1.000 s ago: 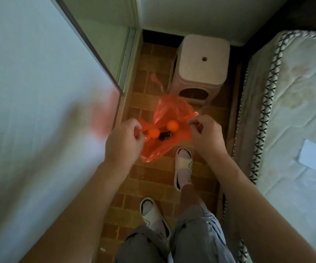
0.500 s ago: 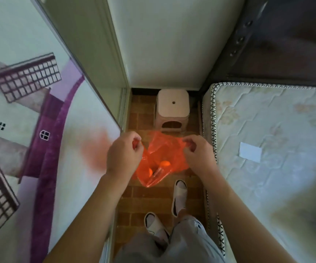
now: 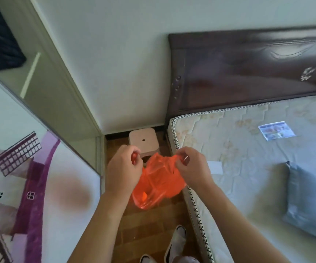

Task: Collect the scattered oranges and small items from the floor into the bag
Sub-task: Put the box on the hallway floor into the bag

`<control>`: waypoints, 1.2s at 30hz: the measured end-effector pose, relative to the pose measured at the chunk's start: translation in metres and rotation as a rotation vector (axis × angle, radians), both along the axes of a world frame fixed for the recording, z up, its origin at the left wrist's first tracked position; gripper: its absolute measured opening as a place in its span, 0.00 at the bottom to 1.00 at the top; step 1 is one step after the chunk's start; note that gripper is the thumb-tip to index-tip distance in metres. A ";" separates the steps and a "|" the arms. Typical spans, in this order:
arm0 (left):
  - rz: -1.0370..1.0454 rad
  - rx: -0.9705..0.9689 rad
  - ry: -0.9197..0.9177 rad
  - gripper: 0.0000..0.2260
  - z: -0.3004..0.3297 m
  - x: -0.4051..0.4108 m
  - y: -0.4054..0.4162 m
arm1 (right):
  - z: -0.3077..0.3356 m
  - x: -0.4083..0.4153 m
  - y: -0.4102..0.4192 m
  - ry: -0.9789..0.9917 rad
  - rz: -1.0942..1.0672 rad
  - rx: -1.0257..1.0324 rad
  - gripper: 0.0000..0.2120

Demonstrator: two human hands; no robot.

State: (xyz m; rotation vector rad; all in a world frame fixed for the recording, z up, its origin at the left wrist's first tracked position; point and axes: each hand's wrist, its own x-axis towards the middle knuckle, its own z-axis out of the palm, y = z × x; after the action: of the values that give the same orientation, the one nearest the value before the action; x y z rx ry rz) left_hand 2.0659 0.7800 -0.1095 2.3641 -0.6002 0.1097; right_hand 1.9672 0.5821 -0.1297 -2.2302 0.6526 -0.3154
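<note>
Bag: we hold the orange plastic bag point(image 3: 158, 184) off the floor point(image 3: 149, 223), in the gap between the wardrobe point(image 3: 39, 168) and the bed point(image 3: 248, 158); it hangs in front of the small stool point(image 3: 143, 138).
Left hand: our left hand point(image 3: 124, 168) is curled round one top edge or handle of the bag, pinching it.
Right hand: our right hand point(image 3: 190, 165) pinches the opposite edge, fingers bunched on the plastic.
Contents: one orange point(image 3: 144, 196) shows through the film low in the bag; other items we cannot make out.
Step, as we judge it: closing or tying the mouth; we should draw both edges together evenly, keep the load hanging low, and avoid jerking the thin film; a tilt could spill the fruit.
Floor: no stray items show on the visible tiles; our slippers point(image 3: 176, 242) stand below.
</note>
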 end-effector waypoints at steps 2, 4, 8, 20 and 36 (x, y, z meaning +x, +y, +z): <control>-0.031 -0.024 -0.019 0.05 0.009 0.005 -0.020 | 0.012 -0.001 -0.020 -0.007 -0.017 -0.028 0.08; -0.050 -0.045 -0.051 0.05 0.019 0.007 -0.037 | 0.026 -0.006 -0.038 -0.020 -0.039 -0.064 0.08; -0.063 -0.050 -0.088 0.05 0.046 0.010 -0.076 | 0.050 -0.017 -0.079 -0.061 -0.112 -0.088 0.08; -0.212 -0.132 -0.143 0.07 0.095 0.010 -0.217 | 0.105 -0.062 -0.198 -0.224 -0.356 -0.119 0.10; -0.933 -0.235 -0.082 0.05 0.124 -0.045 -0.385 | 0.133 -0.193 -0.200 -0.172 -1.052 -0.212 0.06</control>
State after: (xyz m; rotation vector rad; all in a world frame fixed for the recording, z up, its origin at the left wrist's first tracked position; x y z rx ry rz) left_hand 2.0210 0.3954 0.0146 1.6608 -1.5597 -0.1368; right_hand 1.7741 0.3819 0.0032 -1.8166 1.7146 -1.1102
